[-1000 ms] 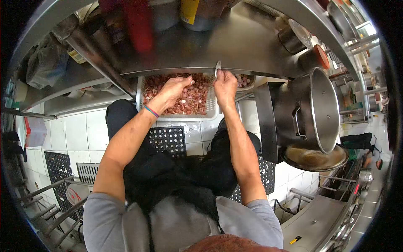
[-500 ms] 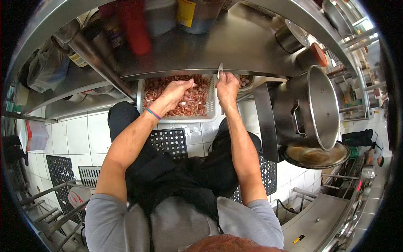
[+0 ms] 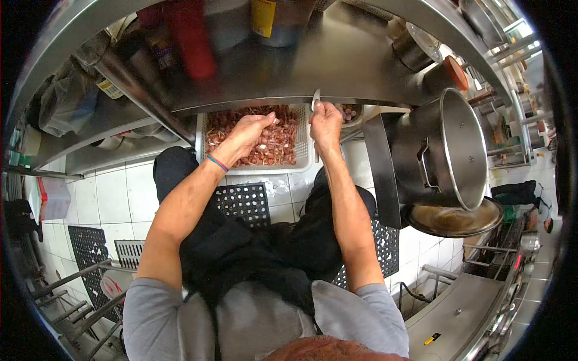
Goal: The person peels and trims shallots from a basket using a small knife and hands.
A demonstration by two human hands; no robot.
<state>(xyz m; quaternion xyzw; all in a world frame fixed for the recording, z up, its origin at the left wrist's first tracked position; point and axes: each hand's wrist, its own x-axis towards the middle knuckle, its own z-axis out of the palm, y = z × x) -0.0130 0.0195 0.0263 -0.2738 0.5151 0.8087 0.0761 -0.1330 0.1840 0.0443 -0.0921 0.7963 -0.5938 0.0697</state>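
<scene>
While the right hand (image 3: 326, 124) was closed around a small knife (image 3: 316, 98), its blade pointing forward, the left hand (image 3: 254, 130) hung over small reddish bulbs (image 3: 273, 153) in a perforated white basket (image 3: 265, 171), its fingers partly hidden, so I could not tell whether they gripped anything. The basket lay left of a large metal pot (image 3: 410, 144).

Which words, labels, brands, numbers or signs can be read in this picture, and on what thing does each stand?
None can be read.
Yellow label on the tub, top: too blurred.
Small label, upper left: too small; what bears it is unclear.
</scene>
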